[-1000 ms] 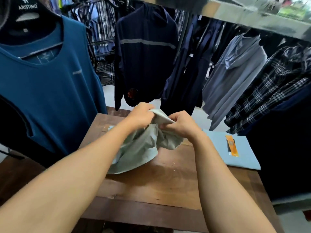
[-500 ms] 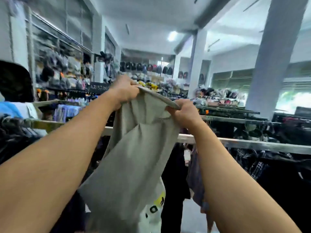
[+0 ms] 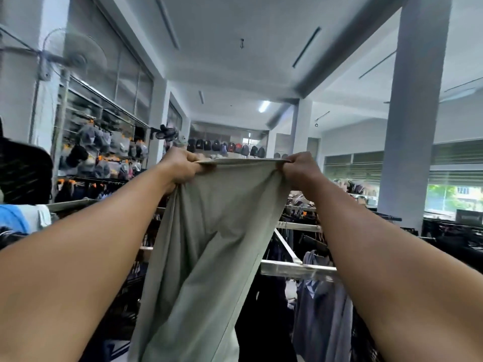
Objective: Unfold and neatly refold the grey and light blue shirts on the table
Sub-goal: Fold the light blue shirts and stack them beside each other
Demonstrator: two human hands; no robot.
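Up at head height, grey shirt (image 3: pixel 209 257) hanging creased, left hand (image 3: pixel 180 167) and right hand (image 3: pixel 298 168) gripping it

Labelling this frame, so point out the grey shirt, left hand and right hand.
grey shirt (image 3: pixel 209 244), head view, middle of hanging cloth
left hand (image 3: pixel 180 169), head view, back of the hand
right hand (image 3: pixel 299 167), head view, back of the hand

Left hand (image 3: pixel 183 169), right hand (image 3: pixel 300 168) — clenched, raised apart.

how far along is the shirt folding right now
Done: the grey shirt looks unfolded, hanging loose. In hand: the left hand and right hand grip its top edge, holding it up. Left: refolding it, then the light blue shirt, which is out of view here.
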